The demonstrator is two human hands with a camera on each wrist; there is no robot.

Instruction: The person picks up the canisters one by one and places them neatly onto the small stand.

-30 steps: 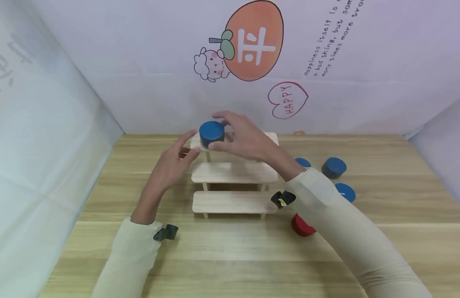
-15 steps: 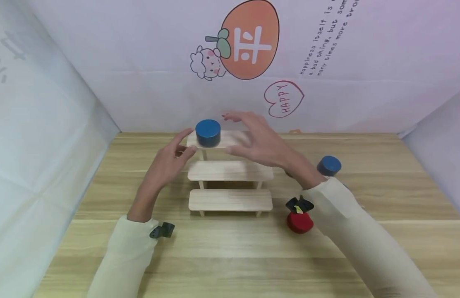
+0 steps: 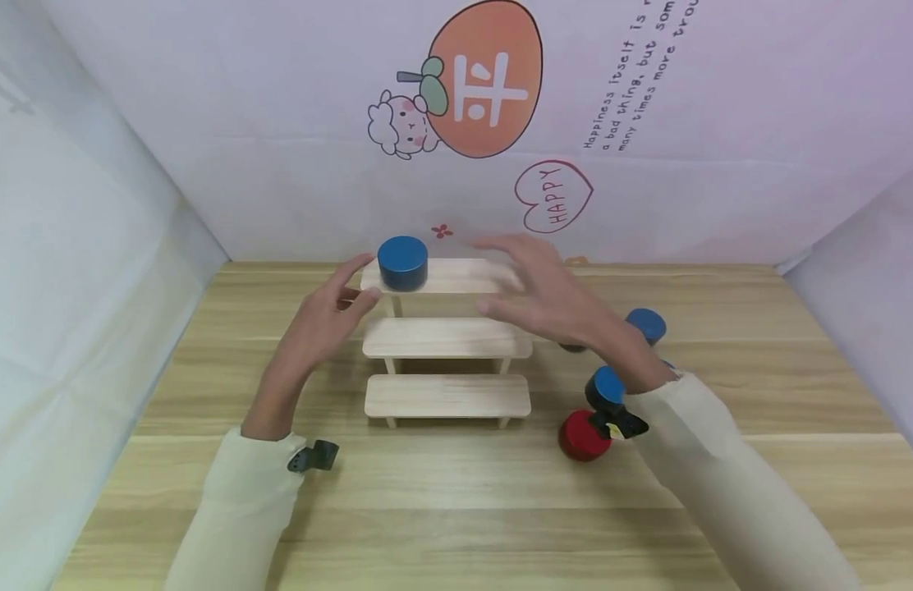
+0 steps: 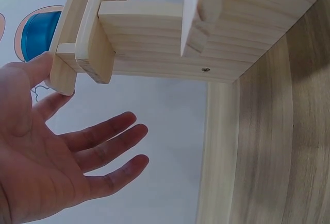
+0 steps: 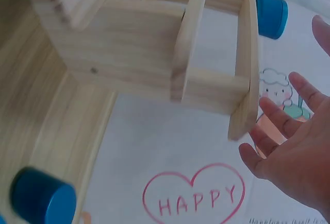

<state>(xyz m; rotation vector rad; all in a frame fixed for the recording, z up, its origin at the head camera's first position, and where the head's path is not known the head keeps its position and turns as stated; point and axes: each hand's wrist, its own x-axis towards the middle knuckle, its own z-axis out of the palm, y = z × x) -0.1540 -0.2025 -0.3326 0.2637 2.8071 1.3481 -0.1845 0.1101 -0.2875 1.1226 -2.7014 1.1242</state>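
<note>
A blue cylinder (image 3: 402, 264) stands at the left end of the top step of a pale wooden three-step rack (image 3: 447, 339). My left hand (image 3: 314, 330) is at that end, thumb and forefinger right at the step's edge beside the cylinder. In the left wrist view, the thumb and forefinger of the left hand (image 4: 56, 147) meet the end of the board, and the other fingers spread loosely. My right hand (image 3: 548, 291) is over the right part of the top step, apart from the cylinder. Nothing lies between its spread fingers, as the right hand (image 5: 291, 139) shows in the right wrist view.
Right of the rack, on the wooden tabletop (image 3: 442, 492), are a red cylinder (image 3: 584, 435), a blue cylinder beside it (image 3: 604, 389) and another farther back (image 3: 646, 325). More blue ones are partly hidden by the right arm. A white printed cloth wall (image 3: 301, 189) rises behind.
My right hand has let go of the blue cylinder and moved right, its fingers opening. The cylinder stays on the top step. My left hand keeps its place at the rack's end.
</note>
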